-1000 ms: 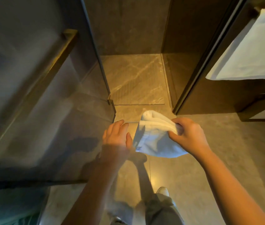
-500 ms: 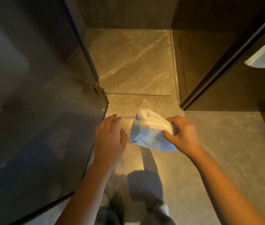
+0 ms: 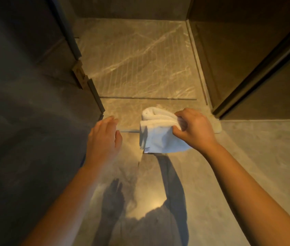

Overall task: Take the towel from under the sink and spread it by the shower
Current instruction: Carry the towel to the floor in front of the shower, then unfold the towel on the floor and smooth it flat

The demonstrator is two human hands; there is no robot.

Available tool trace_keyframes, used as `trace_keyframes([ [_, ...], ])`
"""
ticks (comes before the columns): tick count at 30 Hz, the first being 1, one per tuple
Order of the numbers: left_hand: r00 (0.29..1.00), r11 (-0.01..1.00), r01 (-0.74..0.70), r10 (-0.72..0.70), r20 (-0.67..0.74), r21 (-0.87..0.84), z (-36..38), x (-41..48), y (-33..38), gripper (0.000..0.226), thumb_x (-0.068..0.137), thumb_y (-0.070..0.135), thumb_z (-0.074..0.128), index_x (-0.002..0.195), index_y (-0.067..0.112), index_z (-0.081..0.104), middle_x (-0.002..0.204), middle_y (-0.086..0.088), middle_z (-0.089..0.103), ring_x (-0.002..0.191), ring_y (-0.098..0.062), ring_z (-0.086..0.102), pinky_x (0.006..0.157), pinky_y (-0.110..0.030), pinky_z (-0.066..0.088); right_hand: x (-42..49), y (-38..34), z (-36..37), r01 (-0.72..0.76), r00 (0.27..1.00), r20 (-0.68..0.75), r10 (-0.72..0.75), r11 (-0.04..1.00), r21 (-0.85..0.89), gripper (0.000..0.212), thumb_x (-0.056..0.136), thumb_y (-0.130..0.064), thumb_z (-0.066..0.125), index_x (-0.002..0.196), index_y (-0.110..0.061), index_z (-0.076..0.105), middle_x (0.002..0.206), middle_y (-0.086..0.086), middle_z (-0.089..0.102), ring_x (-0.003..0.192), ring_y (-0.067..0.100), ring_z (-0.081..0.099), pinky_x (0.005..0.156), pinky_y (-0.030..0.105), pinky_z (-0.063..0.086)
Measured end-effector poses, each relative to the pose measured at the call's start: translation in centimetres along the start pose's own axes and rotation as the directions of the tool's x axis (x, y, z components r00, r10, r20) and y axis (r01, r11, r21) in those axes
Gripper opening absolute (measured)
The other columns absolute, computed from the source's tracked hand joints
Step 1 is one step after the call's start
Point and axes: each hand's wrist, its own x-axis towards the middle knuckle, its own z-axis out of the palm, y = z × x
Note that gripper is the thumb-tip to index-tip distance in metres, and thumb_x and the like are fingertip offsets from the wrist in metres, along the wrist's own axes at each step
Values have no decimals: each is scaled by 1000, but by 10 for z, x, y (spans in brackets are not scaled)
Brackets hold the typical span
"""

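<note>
A folded white towel (image 3: pixel 158 134) hangs in the air just above the grey floor, at the threshold of the shower. My right hand (image 3: pixel 192 129) is shut on its right edge, fingers pinching the folds. To the towel's left, a short gap away, my left hand (image 3: pixel 103 137) hovers palm down with fingers loosely apart and holds nothing. The ribbed marble shower floor (image 3: pixel 137 64) lies straight ahead beyond the towel.
An open glass shower door (image 3: pixel 34 121) stands at my left, its edge and hinge (image 3: pixel 79 75) close to my left hand. A dark wall and door frame (image 3: pixel 258 71) close off the right. Grey floor (image 3: pixel 265 166) stretches to the lower right. My legs show at the bottom.
My view has tilted down and closer to the shower threshold. Both hands and the towel have sunk lower toward the floor, and my left hand has drifted further from the towel.
</note>
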Motion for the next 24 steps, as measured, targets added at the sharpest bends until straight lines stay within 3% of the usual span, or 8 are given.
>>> trace_keyframes([
  [5, 986, 992, -125, 122, -116, -17, 65, 11, -31, 36, 78, 5, 51, 112, -4, 57, 115, -24, 62, 105, -40, 58, 87, -49, 46, 8, 30, 62, 97, 991, -86, -102, 993, -60, 30, 69, -12, 73, 95, -2, 63, 84, 21, 65, 80, 38, 61, 66, 39, 46],
  [8, 987, 988, -63, 40, -153, -143, 115, -5, -43, 40, 82, 8, 47, 120, -2, 51, 122, -24, 57, 112, -39, 53, 94, -48, 42, -7, 42, 102, 165, 984, -50, -170, 983, -80, 33, 67, -12, 76, 95, 0, 62, 84, 22, 64, 77, 39, 62, 65, 40, 48],
  [10, 993, 970, 45, -71, -99, -238, 146, -23, -52, 41, 88, 9, 45, 127, 0, 45, 130, -23, 51, 119, -37, 47, 99, -45, 38, -24, 48, 127, 187, 982, 1, -188, 979, -78, 34, 66, -12, 76, 95, 0, 62, 84, 22, 65, 76, 39, 63, 64, 40, 49],
  [12, 993, 969, 99, -111, -40, -228, 172, -43, -62, 41, 89, 6, 49, 129, 0, 42, 132, -23, 48, 121, -37, 44, 100, -45, 36, -44, 51, 148, 204, 978, 55, -201, 977, -59, 36, 64, -13, 78, 94, 0, 63, 82, 21, 65, 73, 37, 64, 61, 38, 50],
  [16, 995, 987, 39, -24, 96, -157, 195, -78, -82, 41, 88, 10, 50, 127, -2, 43, 129, -24, 50, 118, -40, 48, 95, -48, 40, -89, 46, 179, 240, 960, 145, -238, 971, 3, 37, 56, -11, 80, 88, -2, 64, 76, 17, 65, 64, 32, 63, 52, 31, 48],
  [21, 976, 989, -7, 38, 214, -145, 208, -111, -94, 55, 85, 33, 31, 127, 0, 44, 127, -23, 53, 116, -38, 50, 95, -44, 40, -146, 45, 203, 181, 951, 245, -187, 982, 49, 34, 57, -13, 79, 85, -2, 61, 76, 17, 63, 65, 34, 61, 51, 34, 50],
  [24, 962, 983, -2, 52, 270, -182, 222, -133, -96, 43, 90, 24, 43, 127, 1, 45, 125, -22, 53, 115, -35, 51, 94, -37, 40, -178, 44, 214, 212, 920, 326, -216, 976, 48, 38, 57, -22, 83, 79, -4, 58, 74, 15, 60, 63, 30, 58, 48, 30, 45],
])
